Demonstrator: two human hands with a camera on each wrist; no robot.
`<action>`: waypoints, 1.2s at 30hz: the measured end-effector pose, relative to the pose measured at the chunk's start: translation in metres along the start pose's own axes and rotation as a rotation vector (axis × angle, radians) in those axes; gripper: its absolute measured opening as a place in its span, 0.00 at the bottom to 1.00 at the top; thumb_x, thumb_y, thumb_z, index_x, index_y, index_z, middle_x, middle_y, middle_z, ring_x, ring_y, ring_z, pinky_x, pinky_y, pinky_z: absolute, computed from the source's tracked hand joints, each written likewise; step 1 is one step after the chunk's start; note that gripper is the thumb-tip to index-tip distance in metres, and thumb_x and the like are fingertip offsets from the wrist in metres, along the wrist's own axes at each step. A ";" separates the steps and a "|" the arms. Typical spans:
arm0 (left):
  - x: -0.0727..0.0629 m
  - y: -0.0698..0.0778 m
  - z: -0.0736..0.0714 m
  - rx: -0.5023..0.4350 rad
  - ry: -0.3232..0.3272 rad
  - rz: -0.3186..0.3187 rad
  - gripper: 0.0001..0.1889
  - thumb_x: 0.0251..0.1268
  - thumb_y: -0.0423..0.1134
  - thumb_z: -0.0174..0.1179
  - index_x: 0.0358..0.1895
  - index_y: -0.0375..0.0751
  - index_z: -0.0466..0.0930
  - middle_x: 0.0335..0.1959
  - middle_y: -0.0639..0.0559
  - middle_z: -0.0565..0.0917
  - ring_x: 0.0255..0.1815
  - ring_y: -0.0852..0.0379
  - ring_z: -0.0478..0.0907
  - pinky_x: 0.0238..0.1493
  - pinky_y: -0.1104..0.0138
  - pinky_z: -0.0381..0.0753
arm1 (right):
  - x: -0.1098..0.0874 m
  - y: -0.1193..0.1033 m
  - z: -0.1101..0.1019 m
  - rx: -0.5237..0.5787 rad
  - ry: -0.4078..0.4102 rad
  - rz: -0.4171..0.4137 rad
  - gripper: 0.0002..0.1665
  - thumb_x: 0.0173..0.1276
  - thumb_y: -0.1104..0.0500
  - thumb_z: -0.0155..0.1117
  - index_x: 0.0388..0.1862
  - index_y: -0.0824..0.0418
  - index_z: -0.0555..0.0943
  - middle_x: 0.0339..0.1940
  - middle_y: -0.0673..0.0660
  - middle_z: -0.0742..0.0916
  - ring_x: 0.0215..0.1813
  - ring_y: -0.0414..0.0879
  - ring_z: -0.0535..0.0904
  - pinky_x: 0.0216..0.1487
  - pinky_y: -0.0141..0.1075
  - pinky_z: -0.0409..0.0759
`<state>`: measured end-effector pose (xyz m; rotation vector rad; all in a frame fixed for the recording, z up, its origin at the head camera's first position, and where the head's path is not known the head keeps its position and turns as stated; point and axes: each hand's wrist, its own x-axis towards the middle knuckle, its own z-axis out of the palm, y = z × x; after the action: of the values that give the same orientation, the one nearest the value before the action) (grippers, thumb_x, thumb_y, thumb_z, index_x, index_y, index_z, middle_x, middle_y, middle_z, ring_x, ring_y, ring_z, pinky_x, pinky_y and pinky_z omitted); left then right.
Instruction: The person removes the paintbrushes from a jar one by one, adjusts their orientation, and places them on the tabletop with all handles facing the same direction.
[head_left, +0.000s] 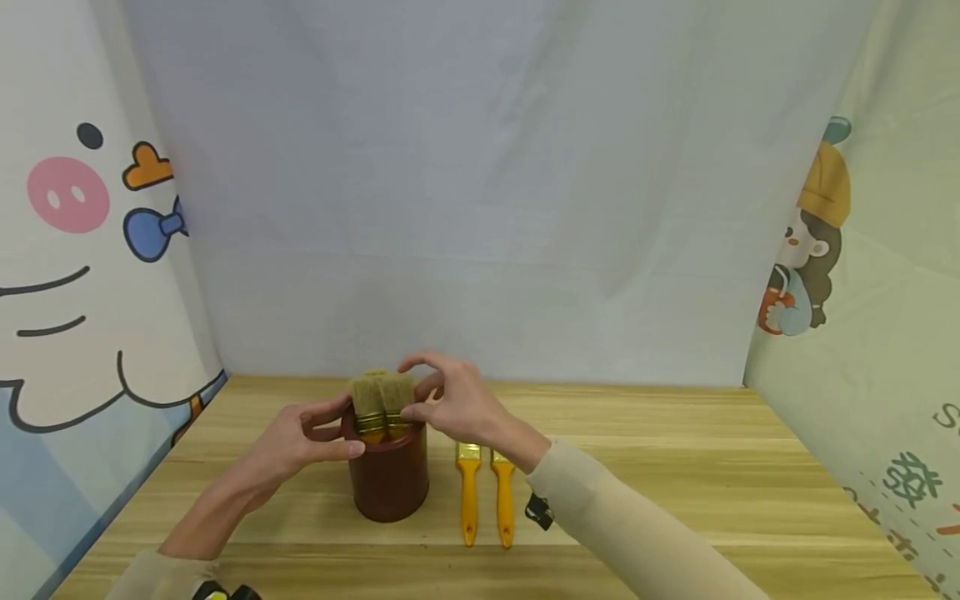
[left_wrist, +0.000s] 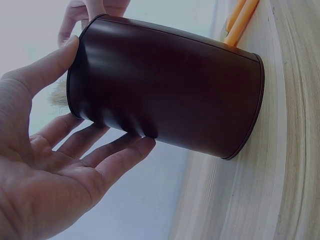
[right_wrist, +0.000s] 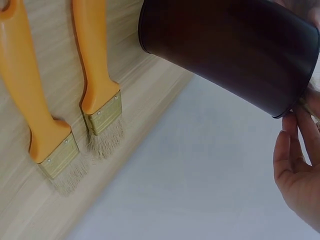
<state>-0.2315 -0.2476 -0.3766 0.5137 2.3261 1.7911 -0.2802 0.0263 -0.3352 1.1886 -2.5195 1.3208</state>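
Observation:
A dark brown cylindrical holder stands upright on the table, with several paintbrushes in it, bristles up. My left hand holds the holder near its rim from the left; the thumb lies at the rim and the fingers spread along the far side. At the rim's right side, my right hand pinches a paintbrush by its metal band, the thumb on the near face. Its handle is hidden inside the holder. In the right wrist view, the fingers are right at the rim.
Two more paintbrushes with orange handles, a left one and a right one, lie side by side right of the holder, bristles pointing away. The wooden table ends at a pale cloth backdrop, with printed cloths on both sides.

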 end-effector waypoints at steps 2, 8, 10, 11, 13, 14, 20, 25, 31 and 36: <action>0.000 0.000 0.000 0.001 0.002 -0.003 0.45 0.71 0.40 0.72 0.85 0.39 0.56 0.82 0.38 0.59 0.76 0.26 0.61 0.70 0.40 0.71 | 0.001 -0.001 -0.001 0.010 0.011 -0.009 0.26 0.70 0.65 0.76 0.64 0.55 0.80 0.33 0.48 0.90 0.34 0.40 0.86 0.44 0.37 0.84; 0.000 0.001 0.000 0.004 0.002 -0.009 0.45 0.70 0.40 0.72 0.85 0.39 0.56 0.82 0.38 0.59 0.77 0.26 0.60 0.71 0.39 0.69 | 0.003 -0.005 -0.004 0.073 0.017 -0.014 0.26 0.70 0.67 0.75 0.64 0.57 0.80 0.35 0.51 0.92 0.37 0.39 0.89 0.42 0.34 0.86; 0.000 0.001 0.000 0.004 0.003 -0.010 0.45 0.70 0.40 0.72 0.85 0.39 0.56 0.82 0.38 0.59 0.77 0.26 0.60 0.71 0.39 0.69 | 0.003 -0.007 -0.004 0.086 0.026 -0.016 0.26 0.70 0.68 0.74 0.65 0.57 0.80 0.37 0.53 0.92 0.39 0.39 0.89 0.43 0.35 0.86; 0.000 0.001 0.000 0.004 0.003 -0.010 0.45 0.70 0.40 0.72 0.84 0.39 0.56 0.82 0.38 0.59 0.77 0.25 0.60 0.71 0.39 0.69 | 0.003 -0.007 -0.005 0.091 0.033 -0.019 0.26 0.70 0.68 0.75 0.65 0.57 0.80 0.38 0.53 0.92 0.39 0.39 0.89 0.44 0.35 0.86; 0.000 0.001 0.000 0.005 0.005 -0.010 0.45 0.70 0.41 0.72 0.84 0.38 0.56 0.82 0.37 0.59 0.76 0.25 0.60 0.71 0.38 0.69 | 0.004 -0.008 -0.006 0.095 0.048 -0.024 0.27 0.69 0.68 0.75 0.65 0.59 0.80 0.39 0.55 0.92 0.40 0.40 0.90 0.44 0.36 0.87; 0.000 0.001 0.000 0.005 0.005 -0.011 0.45 0.70 0.41 0.72 0.84 0.38 0.56 0.82 0.37 0.59 0.76 0.25 0.60 0.71 0.39 0.69 | 0.004 -0.009 -0.007 0.100 0.056 -0.027 0.27 0.69 0.68 0.75 0.65 0.59 0.80 0.39 0.55 0.92 0.41 0.41 0.90 0.45 0.37 0.87; 0.000 0.001 0.000 0.007 0.007 -0.011 0.45 0.70 0.41 0.71 0.84 0.37 0.55 0.82 0.37 0.59 0.76 0.24 0.59 0.71 0.38 0.69 | 0.005 -0.012 -0.010 0.111 0.091 -0.040 0.28 0.68 0.68 0.76 0.65 0.59 0.81 0.42 0.58 0.92 0.42 0.44 0.90 0.44 0.37 0.88; -0.001 0.001 0.000 0.007 0.004 -0.012 0.45 0.71 0.41 0.71 0.85 0.38 0.55 0.82 0.37 0.58 0.76 0.23 0.59 0.70 0.39 0.70 | 0.006 -0.015 -0.011 0.145 0.111 -0.052 0.29 0.68 0.69 0.76 0.66 0.58 0.81 0.45 0.61 0.91 0.41 0.46 0.91 0.42 0.36 0.89; 0.000 0.001 -0.001 0.005 0.000 -0.012 0.45 0.71 0.41 0.71 0.85 0.38 0.55 0.83 0.37 0.58 0.77 0.24 0.59 0.70 0.40 0.71 | 0.008 -0.018 -0.015 0.174 0.136 -0.054 0.30 0.67 0.70 0.76 0.67 0.58 0.81 0.44 0.61 0.91 0.39 0.45 0.91 0.40 0.37 0.89; 0.000 0.000 -0.001 0.000 -0.001 -0.008 0.45 0.71 0.40 0.71 0.84 0.37 0.55 0.83 0.36 0.58 0.77 0.24 0.59 0.70 0.41 0.71 | 0.009 -0.022 -0.019 0.179 0.152 -0.080 0.28 0.67 0.71 0.75 0.65 0.61 0.82 0.41 0.61 0.91 0.37 0.44 0.91 0.40 0.41 0.90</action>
<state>-0.2317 -0.2482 -0.3764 0.5048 2.3243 1.7865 -0.2772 0.0275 -0.3048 1.1561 -2.2658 1.5793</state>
